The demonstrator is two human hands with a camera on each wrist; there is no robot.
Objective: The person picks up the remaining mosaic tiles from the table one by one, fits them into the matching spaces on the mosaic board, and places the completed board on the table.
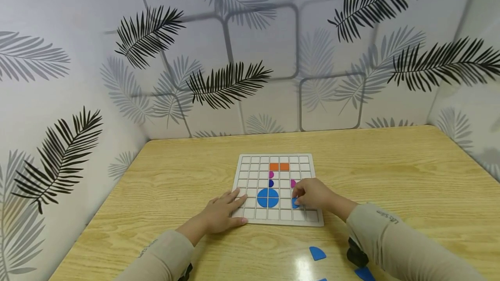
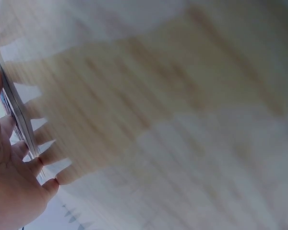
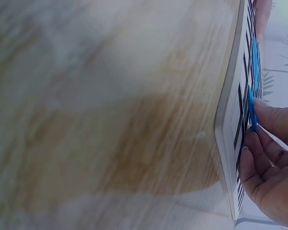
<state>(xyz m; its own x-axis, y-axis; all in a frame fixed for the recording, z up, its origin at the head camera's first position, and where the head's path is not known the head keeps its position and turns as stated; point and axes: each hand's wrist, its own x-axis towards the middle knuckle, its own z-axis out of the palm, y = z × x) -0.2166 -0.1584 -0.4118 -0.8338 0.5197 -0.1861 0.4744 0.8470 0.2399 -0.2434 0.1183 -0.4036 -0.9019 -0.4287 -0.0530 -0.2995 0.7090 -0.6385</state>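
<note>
A white grid board (image 1: 281, 223) lies on the table. My right hand (image 1: 314, 193) pinches a blue quarter-circle piece (image 1: 295, 203) between thumb and fingers at the board's lower right cells; the right wrist view shows this blue piece (image 3: 252, 109) standing tilted against the grid. With fingers spread, my left hand (image 1: 222, 212) rests on the board's left edge. On the grid are a blue circle (image 1: 263, 198) made of quarter pieces, two orange squares (image 1: 274, 166), a navy half-circle (image 1: 271, 183) and two magenta pieces (image 1: 271, 174), one partly beside my right fingers.
Nearer the front of the wooden table (image 1: 187, 164), a loose blue quarter piece (image 1: 317, 253) lies below the board. Another blue piece (image 1: 365, 274) is partly under my right wrist, and a blue sliver (image 1: 322, 279) shows at the bottom edge. A patterned wall (image 1: 273, 112) stands behind.
</note>
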